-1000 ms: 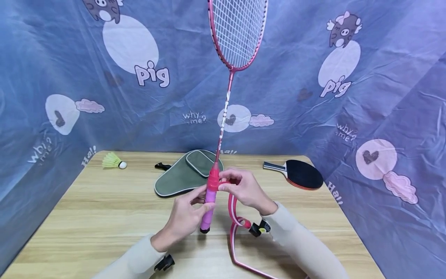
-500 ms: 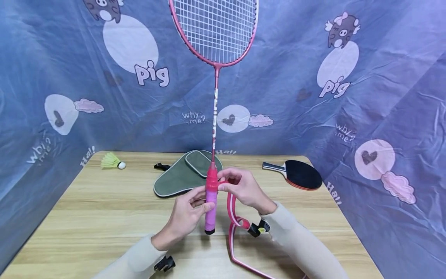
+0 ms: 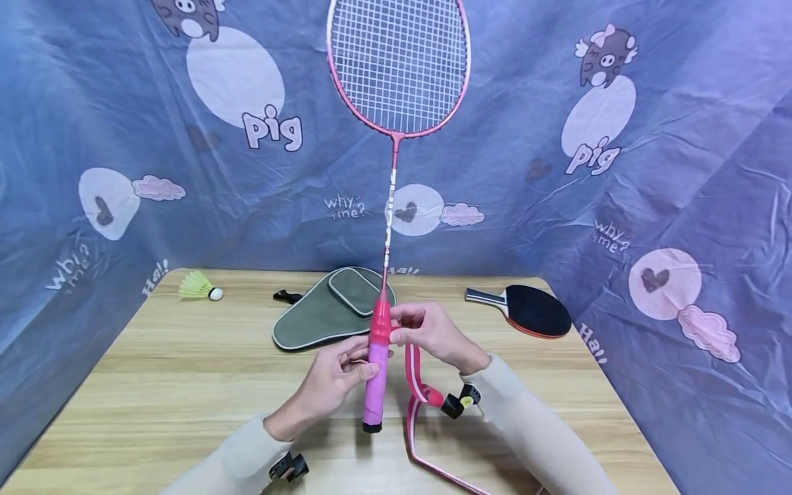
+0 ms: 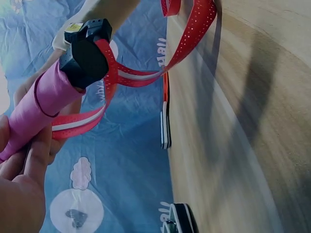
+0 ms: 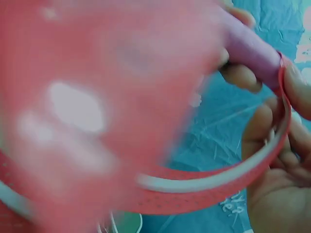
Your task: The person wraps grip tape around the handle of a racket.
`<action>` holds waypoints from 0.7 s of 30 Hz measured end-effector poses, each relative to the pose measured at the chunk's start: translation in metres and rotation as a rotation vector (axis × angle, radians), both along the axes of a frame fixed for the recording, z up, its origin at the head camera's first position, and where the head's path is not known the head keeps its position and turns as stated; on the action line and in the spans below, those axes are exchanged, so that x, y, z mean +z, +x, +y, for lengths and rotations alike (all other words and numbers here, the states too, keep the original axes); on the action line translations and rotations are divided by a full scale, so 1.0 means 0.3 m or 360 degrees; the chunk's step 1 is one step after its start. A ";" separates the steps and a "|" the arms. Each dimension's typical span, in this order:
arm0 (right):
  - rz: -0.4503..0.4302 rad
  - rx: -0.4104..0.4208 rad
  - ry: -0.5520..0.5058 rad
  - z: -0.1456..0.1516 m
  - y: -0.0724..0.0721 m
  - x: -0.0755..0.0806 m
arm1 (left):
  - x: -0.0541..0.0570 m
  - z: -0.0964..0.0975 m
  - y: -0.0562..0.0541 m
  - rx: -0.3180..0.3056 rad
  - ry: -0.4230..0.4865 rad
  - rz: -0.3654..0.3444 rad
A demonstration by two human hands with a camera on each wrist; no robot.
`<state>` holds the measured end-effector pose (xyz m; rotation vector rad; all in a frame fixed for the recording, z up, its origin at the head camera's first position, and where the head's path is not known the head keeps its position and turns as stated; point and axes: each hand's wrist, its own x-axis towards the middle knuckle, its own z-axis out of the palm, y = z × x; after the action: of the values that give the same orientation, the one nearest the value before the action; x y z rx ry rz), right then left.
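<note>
A pink badminton racket [image 3: 390,206] stands nearly upright in the head view, its strings turned toward me and its top cut off. My left hand [image 3: 334,377] holds the purple handle [image 3: 374,392] between thumb and fingers. Red overgrip tape [image 3: 381,322] is wound round the handle's upper end, below the shaft. Beside it, my right hand [image 3: 438,335] pinches the tape close to the handle. A loose length of perforated tape [image 4: 194,31] with a pale stripe down its back hangs in curls to the table. Blurred red tape [image 5: 97,145] hides much of the right wrist view.
On the wooden table [image 3: 204,385] lie a shuttlecock [image 3: 201,285] at back left, a green paddle case [image 3: 315,316] behind the racket and a black table tennis paddle [image 3: 535,311] at back right. Patterned blue cloth [image 3: 346,165] walls the back and sides.
The racket has turned about its shaft and swung from a right lean to upright, then slightly right again. Its butt sits a little lower. Both hands keep their hold.
</note>
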<state>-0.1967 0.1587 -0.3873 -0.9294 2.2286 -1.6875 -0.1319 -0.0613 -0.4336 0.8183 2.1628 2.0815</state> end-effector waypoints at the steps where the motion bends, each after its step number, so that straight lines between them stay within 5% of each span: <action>1: -0.0022 0.0018 0.0032 0.001 -0.004 0.003 | 0.000 -0.003 -0.003 -0.0026 0.0006 -0.0015; 6: -0.0062 0.0050 0.0088 -0.001 -0.017 0.019 | 0.005 -0.012 -0.012 -0.0026 0.0015 -0.0102; 13: 0.0037 -0.0072 -0.0011 -0.009 -0.004 0.005 | -0.006 0.017 -0.004 0.0354 -0.0050 -0.0068; 21: 0.0114 -0.0254 -0.0088 -0.038 0.028 0.003 | -0.006 0.042 0.010 0.0588 -0.0110 0.0466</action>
<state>-0.1881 0.1474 -0.3864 -0.8574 2.3705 -1.8195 -0.1288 -0.0487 -0.4353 0.8125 2.7070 2.1368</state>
